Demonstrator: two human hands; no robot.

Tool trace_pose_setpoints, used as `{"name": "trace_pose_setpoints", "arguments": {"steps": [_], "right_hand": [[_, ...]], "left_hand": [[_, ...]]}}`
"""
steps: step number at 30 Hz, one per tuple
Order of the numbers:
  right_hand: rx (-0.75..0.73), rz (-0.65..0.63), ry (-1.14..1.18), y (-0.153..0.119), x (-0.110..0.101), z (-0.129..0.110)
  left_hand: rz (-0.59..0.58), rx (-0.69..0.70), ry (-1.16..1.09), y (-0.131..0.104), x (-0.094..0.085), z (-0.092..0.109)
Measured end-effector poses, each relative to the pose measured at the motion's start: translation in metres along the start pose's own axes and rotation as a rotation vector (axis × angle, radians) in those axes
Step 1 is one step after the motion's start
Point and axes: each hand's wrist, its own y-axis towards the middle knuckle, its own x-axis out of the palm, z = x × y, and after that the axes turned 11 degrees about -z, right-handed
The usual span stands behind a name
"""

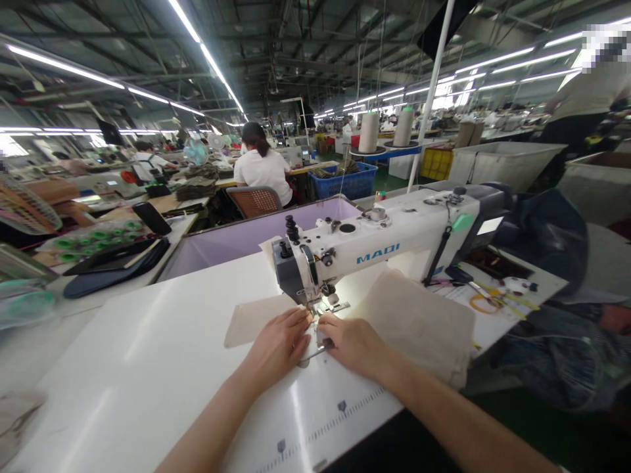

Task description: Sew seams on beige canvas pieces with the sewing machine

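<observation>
A white sewing machine (384, 253) stands on the white table, its needle area lit. My left hand (283, 338) lies just left of the presser foot, fingers together on the edge of a beige cloth piece (251, 318). Close to the right side of the foot, my right hand (348, 341) has its fingers bent and pressed together by the metal plate; what they hold, if anything, is hidden. Beyond the right forearm a larger beige cloth (419, 322) spreads under the machine arm and over the table's right side.
Yellow-handled scissors (486, 299) and small tools lie at the right end of the table (162, 355). Behind the machine is a lilac-lined bin (221, 246). Thread cones (369, 131) stand behind. A seated person in a white shirt (263, 174) is farther back.
</observation>
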Motion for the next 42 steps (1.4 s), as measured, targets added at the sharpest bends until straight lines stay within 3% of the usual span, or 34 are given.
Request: {"name": "trace_pose_setpoints", "arguments": {"steps": [13,23,29,34,42], "right_hand": [[0.054,0.053,0.047,-0.019,0.021,-0.010],[0.049,0.060,0.069,-0.023,0.021,-0.009],[0.083,0.124,0.139,-0.024,0.023,-0.008],[0.070,0.203,0.179,-0.029,0.028,-0.004],[0.002,0.066,0.094,-0.039,0.023,-0.008]], "left_hand": [[-0.002,-0.009,0.059,0.000,0.009,-0.011],[0.015,-0.048,0.051,0.000,0.009,-0.008],[-0.039,-0.180,0.075,-0.005,0.001,0.021],[-0.085,-0.116,0.039,-0.016,0.003,0.052],[-0.034,-0.082,0.117,-0.022,0.011,0.051]]}}
